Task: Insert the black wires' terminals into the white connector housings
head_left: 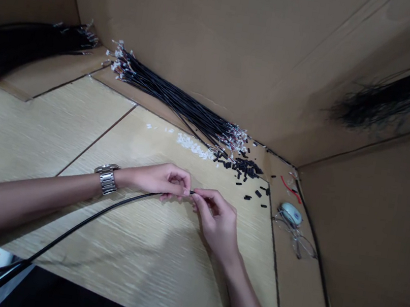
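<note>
A long black cable (104, 212) curves up from the lower left over the wooden table. Its end lies between the fingertips of my left hand (157, 178), which is closed on it; a metal watch (108, 178) circles that wrist. Close against it, my right hand (218, 219) pinches a small dark piece at the cable's tip. The fingers cover whether this is the cable itself or a separate piece. Beyond the hands lie a pile of short black tube pieces (247, 168) and a scatter of small white pieces (193, 145).
A bundle of black cables (176, 100) with white connectors rests along the cardboard wall (208, 31). More dark cables (20, 46) lie at left, and a dark bundle (399, 90) is at upper right. Glasses (301, 245), a pale rounded object (290, 214) and red tubing (290, 189) sit on the right edge.
</note>
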Motion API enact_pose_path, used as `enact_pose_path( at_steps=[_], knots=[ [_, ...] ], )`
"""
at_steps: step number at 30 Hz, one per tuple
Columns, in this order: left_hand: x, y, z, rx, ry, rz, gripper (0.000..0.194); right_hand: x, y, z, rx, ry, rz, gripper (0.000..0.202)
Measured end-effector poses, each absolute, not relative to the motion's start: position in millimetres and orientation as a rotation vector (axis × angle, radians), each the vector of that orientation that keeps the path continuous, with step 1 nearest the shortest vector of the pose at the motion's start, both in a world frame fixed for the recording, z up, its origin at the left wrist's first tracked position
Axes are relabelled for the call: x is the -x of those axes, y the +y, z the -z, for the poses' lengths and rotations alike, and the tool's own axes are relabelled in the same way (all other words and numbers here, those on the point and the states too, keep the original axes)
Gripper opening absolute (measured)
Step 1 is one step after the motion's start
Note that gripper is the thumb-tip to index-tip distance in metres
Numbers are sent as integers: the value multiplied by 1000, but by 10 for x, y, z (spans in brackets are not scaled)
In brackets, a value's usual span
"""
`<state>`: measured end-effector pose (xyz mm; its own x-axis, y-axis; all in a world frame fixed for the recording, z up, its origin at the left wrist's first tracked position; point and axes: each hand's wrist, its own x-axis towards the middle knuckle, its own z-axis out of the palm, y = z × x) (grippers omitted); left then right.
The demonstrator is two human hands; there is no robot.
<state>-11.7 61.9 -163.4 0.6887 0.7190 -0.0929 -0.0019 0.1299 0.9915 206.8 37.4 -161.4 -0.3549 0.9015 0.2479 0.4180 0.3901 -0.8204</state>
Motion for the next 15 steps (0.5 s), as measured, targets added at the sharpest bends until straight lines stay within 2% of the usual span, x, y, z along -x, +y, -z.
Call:
enact_pose_path(
  at_steps=[15],
  knots=[
    [123, 672, 1739, -1307, 613, -578, 23, -2119, 429, 1559, 1019, -2128, -772, 12]
  ],
)
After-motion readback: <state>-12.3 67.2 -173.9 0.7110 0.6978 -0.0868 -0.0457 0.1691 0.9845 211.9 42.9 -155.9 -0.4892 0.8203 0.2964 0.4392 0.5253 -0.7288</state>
